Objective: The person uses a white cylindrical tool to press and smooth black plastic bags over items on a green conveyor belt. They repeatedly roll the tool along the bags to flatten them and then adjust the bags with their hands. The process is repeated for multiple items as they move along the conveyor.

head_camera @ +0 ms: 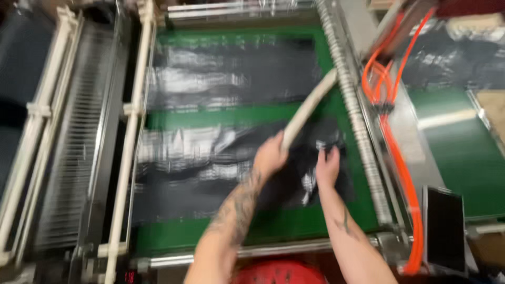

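Your pale, ribbed hose [307,108] runs straight on a slant, its free end up toward one o'clock and its near end in your left hand's grip. The black glossy bag [310,158] you are handling lies crumpled and bunched at the centre-right of the green belt, just below the hose at about five o'clock from it, its surface creased and catching light. The picture is blurred, so finer detail of both is not clear.
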